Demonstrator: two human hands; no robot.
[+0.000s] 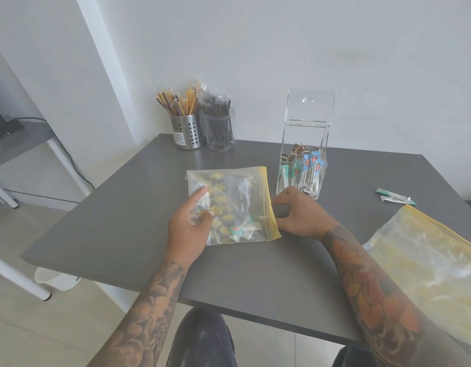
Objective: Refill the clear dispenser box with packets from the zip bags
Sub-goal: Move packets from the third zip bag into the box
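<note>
White plastered wall fills the upper frame, lit by even daylight. Dark grey square table occupies the centre. Pale tiled floor at lower left. A second grey table with white legs stands at far left, black cable trailing beneath.

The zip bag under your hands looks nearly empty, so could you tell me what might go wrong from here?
The last packets sit near the zip bag's yellow zip edge beside the right hand; tipping it could spill them. The left hand only holds thin film, which may slip. The open dispenser box stands close by and could be knocked.
</note>
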